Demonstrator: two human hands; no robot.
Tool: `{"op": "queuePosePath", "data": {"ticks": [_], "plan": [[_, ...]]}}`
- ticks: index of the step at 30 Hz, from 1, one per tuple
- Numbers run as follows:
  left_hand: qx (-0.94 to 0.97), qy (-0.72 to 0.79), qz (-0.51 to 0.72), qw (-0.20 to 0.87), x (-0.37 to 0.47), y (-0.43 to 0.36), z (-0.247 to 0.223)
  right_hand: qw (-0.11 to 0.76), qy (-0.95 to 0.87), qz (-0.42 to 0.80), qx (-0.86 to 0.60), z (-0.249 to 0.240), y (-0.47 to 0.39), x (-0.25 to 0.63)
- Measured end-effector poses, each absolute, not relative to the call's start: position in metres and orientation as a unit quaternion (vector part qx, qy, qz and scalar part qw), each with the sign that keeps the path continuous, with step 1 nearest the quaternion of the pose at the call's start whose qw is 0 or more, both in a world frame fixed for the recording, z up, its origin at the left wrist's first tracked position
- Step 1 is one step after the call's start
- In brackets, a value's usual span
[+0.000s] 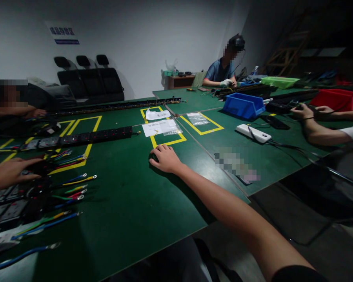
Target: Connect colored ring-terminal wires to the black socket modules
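My left hand (11,172) comes in from the left edge, its fingers and thumb on either side of the black end of a power strip (42,166). More power strips (11,209) lie in front of it, with blue, yellow, green and red wires ending in ring terminals (82,192). My right hand (167,158) rests on the green table, its fingers curled over a dark patch that I cannot make out. Ahead of it lie white paper labels (157,127) and a small clear plastic bag (172,131).
A long power strip (85,137) crosses yellow tape outlines (88,150). At right are a blue bin (243,105), a white power bank (253,133) with cables, a phone (233,168) and a red bin (341,100). Co-workers sit at left, right and the far side (220,72).
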State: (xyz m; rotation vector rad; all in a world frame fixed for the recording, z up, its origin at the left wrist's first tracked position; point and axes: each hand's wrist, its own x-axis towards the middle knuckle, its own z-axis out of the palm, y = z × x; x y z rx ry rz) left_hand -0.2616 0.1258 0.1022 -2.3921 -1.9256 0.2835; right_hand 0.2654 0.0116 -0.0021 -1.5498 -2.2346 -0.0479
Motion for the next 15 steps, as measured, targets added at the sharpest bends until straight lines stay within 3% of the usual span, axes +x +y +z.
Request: {"op": "queuePosePath", "data": {"ticks": [7, 11, 15], "plan": [[-0.798, -0.59, 0.095, 0.081, -0.286, 0.138, 0.123, 0.212, -0.803, -0.011, -0.557, -0.001, 0.012, 0.265], [-0.799, -0.586, 0.082, 0.11, -0.243, 0.131, 0.148, 0.214, -0.804, -0.008, -0.555, 0.0, 0.011, 0.266], [-0.811, -0.578, 0.057, 0.068, -0.17, 0.12, 0.16, 0.215, -0.804, -0.019, -0.555, -0.001, 0.012, 0.266]]}}
